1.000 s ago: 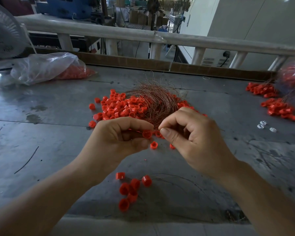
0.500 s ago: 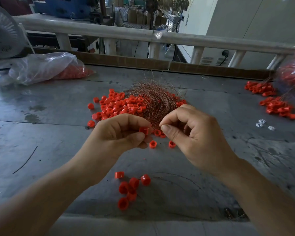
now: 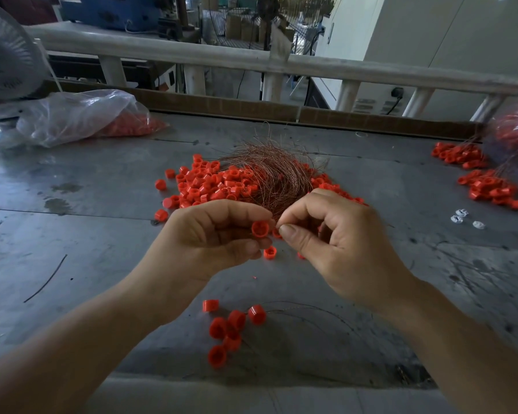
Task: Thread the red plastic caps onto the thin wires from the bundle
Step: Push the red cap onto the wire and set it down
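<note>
Left hand (image 3: 210,237) has one red cap (image 3: 260,228) gripped between thumb and fingers. Its open end faces the right hand (image 3: 335,243), which is pinched tight on what looks like a thin wire (image 3: 278,218) coming off the near edge of the wire bundle (image 3: 269,171). So that cap isn't on yet, I'd say. Nearer the person than the bundle, a small cluster of caps (image 3: 231,327) seems already strung. The loose cap pile (image 3: 210,183) just left of the bundle is big, so plenty left on this surface (image 3: 102,234).

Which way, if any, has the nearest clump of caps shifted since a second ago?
No: the clump of caps keeps its place beside the table's front edge.
</note>
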